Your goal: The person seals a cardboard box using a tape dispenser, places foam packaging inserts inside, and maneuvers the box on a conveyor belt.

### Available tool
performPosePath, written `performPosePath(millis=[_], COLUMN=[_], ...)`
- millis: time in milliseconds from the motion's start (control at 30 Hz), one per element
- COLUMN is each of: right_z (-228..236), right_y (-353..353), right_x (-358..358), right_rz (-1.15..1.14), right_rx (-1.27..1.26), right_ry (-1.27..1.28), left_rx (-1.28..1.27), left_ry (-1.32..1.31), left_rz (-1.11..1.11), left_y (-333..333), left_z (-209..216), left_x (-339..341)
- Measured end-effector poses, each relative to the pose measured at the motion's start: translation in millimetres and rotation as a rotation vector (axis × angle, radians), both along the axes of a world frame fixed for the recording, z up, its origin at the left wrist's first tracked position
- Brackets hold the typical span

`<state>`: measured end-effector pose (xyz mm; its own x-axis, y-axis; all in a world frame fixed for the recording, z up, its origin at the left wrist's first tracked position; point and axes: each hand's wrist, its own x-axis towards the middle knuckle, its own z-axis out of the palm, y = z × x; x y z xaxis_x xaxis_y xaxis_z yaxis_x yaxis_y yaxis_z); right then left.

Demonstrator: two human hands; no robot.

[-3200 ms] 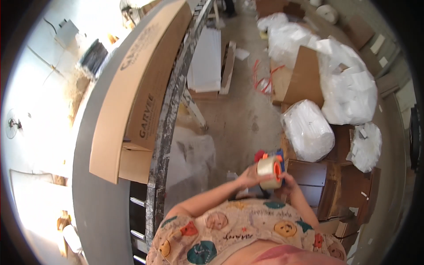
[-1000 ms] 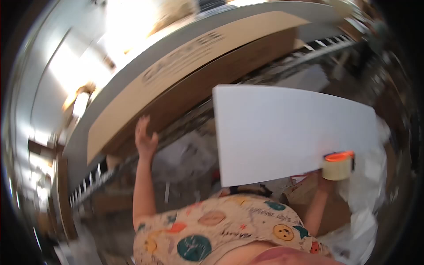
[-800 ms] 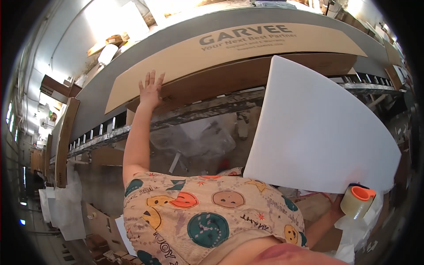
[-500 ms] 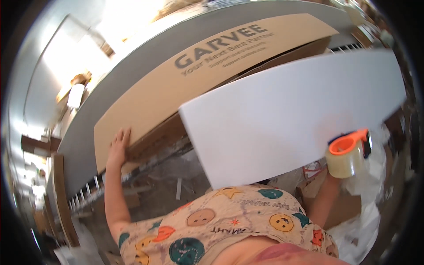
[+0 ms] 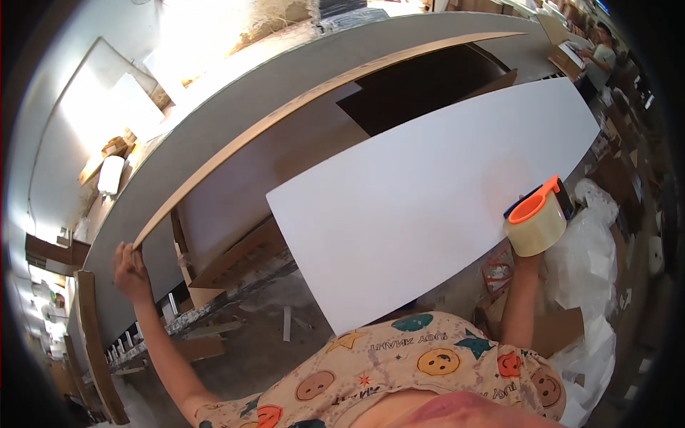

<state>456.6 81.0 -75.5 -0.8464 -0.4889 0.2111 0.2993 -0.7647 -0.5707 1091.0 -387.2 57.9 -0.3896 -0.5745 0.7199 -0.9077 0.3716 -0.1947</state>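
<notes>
A long cardboard box (image 5: 239, 255) lies on the grey conveyor, its long top flap (image 5: 235, 151) raised on edge. My left hand (image 5: 131, 271) is closed on the left end of that flap. Inside the box show a pale flat panel (image 5: 285, 143) and a dark brown one (image 5: 421, 82). A large white board (image 5: 421, 192) is tilted between the box and my body. At its right front edge my right hand (image 5: 526, 258), mostly hidden, grips an orange tape dispenser (image 5: 536, 221) with a wide clear roll. Whether those fingers also hold the board is hidden.
Crumpled clear plastic wrap (image 5: 581, 264) hangs at the right. Cardboard scraps (image 5: 196, 348) lie on the floor below the conveyor (image 5: 168, 160). An upright cardboard strip (image 5: 96, 342) stands at the left. Another person (image 5: 601, 57) is at the far right, beside an open carton (image 5: 564, 53).
The flap has swung up and away from me, baring the box's inside. My left hand has moved left with its end. The white board and the tape dispenser have shifted left.
</notes>
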Motion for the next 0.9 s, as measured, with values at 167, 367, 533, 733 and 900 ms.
performPosePath(millis=[167,367,533,733,900], right_z=[2.5,9.1,27.2,20.4,16.8], right_y=[-33.7,-130.0,-243.1,-352.6,-369.4], right_x=[4.5,57.8,159.4,193.3,161.5], right_rz=[0.103,0.327,0.354,0.355,0.522], right_rx=[0.072,0.205,0.376,0.478,0.687], right_ry=[-0.010,-0.015,-0.071,-0.049,-0.093], left_rx=[-0.064,-0.099,-0.198,0.041,0.835], left_ry=[-0.018,-0.033,0.104,0.083,0.087], left_rz=[0.176,0.129,-0.163,-0.417,-0.300], left_y=[-41.5,-112.2,-145.9,-154.5,-94.7], left_z=[15.3,58.0,43.3,-4.7,-79.1], left_x=[-21.1,-46.9,-58.2,-18.4,-28.1])
